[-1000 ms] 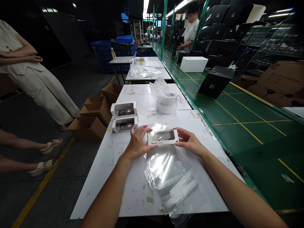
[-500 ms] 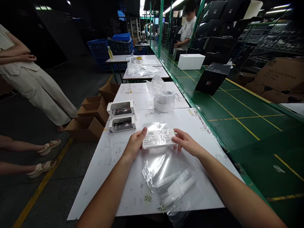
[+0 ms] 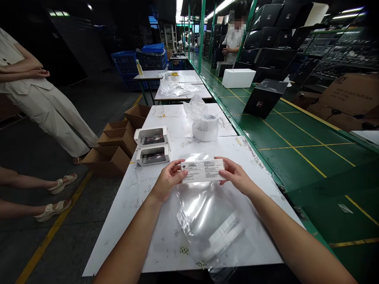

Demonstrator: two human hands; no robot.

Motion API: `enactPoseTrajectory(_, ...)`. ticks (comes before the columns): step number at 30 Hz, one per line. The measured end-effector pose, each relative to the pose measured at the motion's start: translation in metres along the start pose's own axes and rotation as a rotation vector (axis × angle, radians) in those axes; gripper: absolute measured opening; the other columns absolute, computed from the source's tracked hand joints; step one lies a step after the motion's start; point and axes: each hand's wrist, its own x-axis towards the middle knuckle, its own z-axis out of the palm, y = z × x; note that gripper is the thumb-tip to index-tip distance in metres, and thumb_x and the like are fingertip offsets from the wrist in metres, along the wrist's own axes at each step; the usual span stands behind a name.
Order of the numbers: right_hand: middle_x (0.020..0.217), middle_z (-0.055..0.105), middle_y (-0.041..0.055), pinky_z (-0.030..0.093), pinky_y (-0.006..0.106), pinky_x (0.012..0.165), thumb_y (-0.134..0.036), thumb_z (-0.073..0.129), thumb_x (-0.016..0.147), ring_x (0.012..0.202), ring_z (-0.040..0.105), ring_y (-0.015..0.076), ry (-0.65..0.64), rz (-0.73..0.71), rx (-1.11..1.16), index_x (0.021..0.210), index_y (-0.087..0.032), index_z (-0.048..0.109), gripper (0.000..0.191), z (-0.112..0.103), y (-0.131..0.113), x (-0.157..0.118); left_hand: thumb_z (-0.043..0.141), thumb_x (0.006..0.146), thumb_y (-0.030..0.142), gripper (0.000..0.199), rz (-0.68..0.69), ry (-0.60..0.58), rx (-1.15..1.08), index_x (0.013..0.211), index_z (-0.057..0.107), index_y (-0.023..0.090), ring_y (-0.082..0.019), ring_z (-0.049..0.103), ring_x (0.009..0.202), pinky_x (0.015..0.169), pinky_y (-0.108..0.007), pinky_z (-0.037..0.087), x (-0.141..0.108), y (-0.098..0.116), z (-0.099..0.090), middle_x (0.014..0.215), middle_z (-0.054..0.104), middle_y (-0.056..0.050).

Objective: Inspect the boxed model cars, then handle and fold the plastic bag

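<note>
A small white box (image 3: 203, 171) with printed text and a barcode is held above the table, its printed side facing up. My left hand (image 3: 169, 179) grips its left end, thumb on the printed face. The right end is pinched by my right hand (image 3: 235, 175), thumb also on top. Below the box lies clear plastic film (image 3: 201, 213), with whitish folded strips (image 3: 226, 232) at its lower right. Two white window boxes, an upper one (image 3: 151, 137) and a lower one (image 3: 153, 155), stand left of my hands with dark items inside.
A plastic-wrapped white roll (image 3: 205, 128) stands beyond my hands on the white table (image 3: 124, 232). Open cartons (image 3: 108, 159) line the left side. A green conveyor (image 3: 296, 136) runs along the right. One person stands at left, another behind the conveyor.
The white box has turned so its printed face shows more clearly. My left thumb has moved from its upper edge onto the face. The view has shifted slightly.
</note>
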Motion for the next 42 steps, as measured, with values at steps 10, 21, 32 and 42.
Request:
enactPoseTrajectory(10,0.114,0.055,0.0083,0.055,0.027,0.065,-0.056,0.062,0.078,0.087,0.057,0.0147,0.207,0.008,-0.333,0.140,-0.025,0.042,0.072,-0.007,0.011,0.000,0.072,0.074,0.039,0.059,0.155,0.119,0.008,0.125,0.052,0.015,-0.020,0.060,0.100,0.084,-0.032,0.050,0.015,-0.042,0.013,0.110,0.061,-0.010)
enactPoseTrajectory(21,0.087,0.064,0.0063,0.044,0.023,0.057,-0.056,0.059,0.080,0.070,0.059,0.0125,-0.078,0.182,-0.630,0.090,-0.016,0.060,0.041,0.038,-0.025,-0.022,0.073,0.073,0.042,0.060,0.116,0.275,-0.200,0.122,0.051,0.017,-0.020,0.059,0.099,0.075,-0.029,0.052,0.016,-0.038,0.018,0.111,0.058,-0.010)
enactPoseTrajectory(32,0.085,0.063,0.0070,0.054,0.028,0.052,-0.040,0.067,0.079,0.060,0.063,0.0156,-0.091,0.426,-0.078,0.118,-0.017,0.036,0.055,0.087,-0.006,-0.007,0.073,0.071,0.042,0.056,0.192,0.373,-0.218,0.118,0.053,0.017,-0.014,0.057,0.090,0.072,-0.023,0.050,0.016,-0.038,0.027,0.102,0.057,-0.006)
enactPoseTrajectory(42,0.076,0.063,0.0026,0.050,0.023,0.050,-0.013,0.069,0.071,0.059,0.061,0.0133,0.006,0.371,-0.159,0.109,-0.016,0.038,0.049,0.072,0.003,0.015,0.073,0.069,0.041,0.050,0.228,0.400,-0.334,0.109,0.054,0.017,-0.017,0.057,0.099,0.077,-0.031,0.054,0.005,-0.010,0.017,0.109,0.057,-0.006)
